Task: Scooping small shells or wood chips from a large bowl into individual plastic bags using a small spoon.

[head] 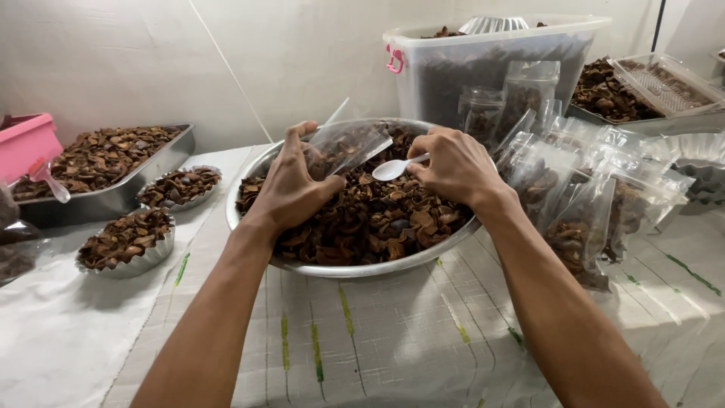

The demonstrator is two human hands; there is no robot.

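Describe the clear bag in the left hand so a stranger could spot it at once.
Start at the big round metal bowl of brown dried pieces in the middle. Over its far left part, the left hand holds a clear plastic bag. Unlike the filled bags standing at the right, it lies tilted over the bowl, near the white spoon.

I'm seeing dark brown dried chips (370, 219) filling a round silver metal bowl (355, 268), and a small white plastic spoon (393, 168) showing above them. A pale woven cloth with green dashes and thin grey lines (377, 340) is lying beneath; a pink plastic tub (26, 143) is showing at the left edge.
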